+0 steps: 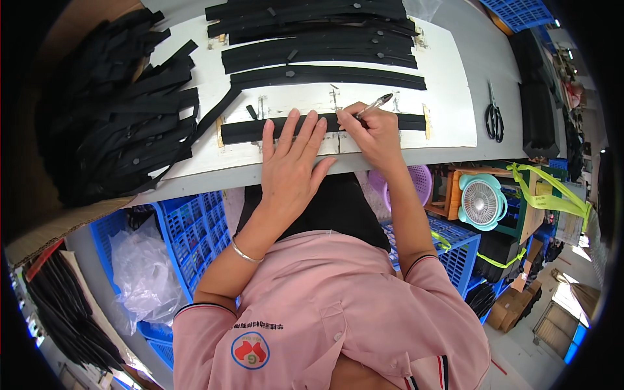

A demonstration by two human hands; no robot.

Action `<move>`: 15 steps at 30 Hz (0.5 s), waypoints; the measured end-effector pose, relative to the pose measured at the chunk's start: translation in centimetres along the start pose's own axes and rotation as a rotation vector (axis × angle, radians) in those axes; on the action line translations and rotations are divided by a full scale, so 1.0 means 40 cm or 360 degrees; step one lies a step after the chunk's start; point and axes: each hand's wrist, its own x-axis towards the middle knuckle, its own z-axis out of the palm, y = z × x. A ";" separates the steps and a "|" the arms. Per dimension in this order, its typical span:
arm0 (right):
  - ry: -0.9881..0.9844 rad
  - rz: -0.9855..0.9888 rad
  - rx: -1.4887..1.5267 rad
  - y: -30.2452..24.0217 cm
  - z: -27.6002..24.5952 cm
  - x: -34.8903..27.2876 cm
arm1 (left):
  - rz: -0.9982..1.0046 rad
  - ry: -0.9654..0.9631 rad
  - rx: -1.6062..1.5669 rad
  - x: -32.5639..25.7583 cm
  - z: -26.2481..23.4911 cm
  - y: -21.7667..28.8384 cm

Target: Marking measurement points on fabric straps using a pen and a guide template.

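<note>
A black fabric strip (240, 133) lies straight across a white board (448, 97) near the table's front edge. My left hand (290, 153) rests flat on it, fingers stretched out and pressing it down. My right hand (375, 133) grips a pen (380, 102) with a clear barrel and dark end, close to the strip's middle. The pen's tip is hidden by my fingers. Pencil-like marks and bits of tape show on the board around the strip. A short black scrap (251, 112) lies just beyond my left fingertips.
More black strips (325, 78) lie in rows farther back. A large tangled heap of strips (117, 123) fills the left side by a cardboard box (55, 224). Black scissors (494, 120) lie at right. Below the table are blue crates (201, 240) and a turquoise fan (482, 201).
</note>
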 end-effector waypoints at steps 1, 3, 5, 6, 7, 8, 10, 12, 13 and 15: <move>-0.0048 -0.0039 -0.0043 0.002 -0.001 0.001 | -0.0006 0.0000 0.0008 -0.001 0.000 -0.001; -0.0047 -0.0074 -0.0053 0.003 0.001 0.001 | -0.0039 -0.0037 -0.0027 -0.003 0.004 -0.002; -0.0056 -0.0114 -0.0061 0.005 0.002 0.000 | -0.0024 -0.0004 -0.0006 -0.005 0.009 -0.003; -0.0070 -0.0139 -0.0098 0.006 0.003 0.001 | 0.0001 0.0025 0.0006 -0.006 0.011 -0.003; -0.0082 -0.0166 -0.0137 0.006 0.001 0.002 | -0.0002 0.0013 0.0022 -0.005 0.011 -0.004; -0.0091 -0.0175 -0.0126 0.007 -0.001 0.002 | -0.0013 0.0018 0.0034 -0.006 0.009 -0.003; -0.0123 -0.0022 -0.0040 0.009 -0.006 0.000 | -0.0016 -0.0020 -0.0039 -0.008 0.003 -0.004; -0.0169 0.0201 0.0154 0.003 -0.011 -0.003 | -0.0057 0.0012 -0.0139 -0.014 -0.010 -0.012; -0.0119 0.0222 0.0257 0.005 -0.011 -0.006 | -0.0125 0.0127 -0.0101 -0.019 -0.024 -0.020; -0.0052 0.0184 0.0322 0.009 -0.009 -0.006 | -0.0263 0.0370 -0.0068 -0.032 -0.039 -0.060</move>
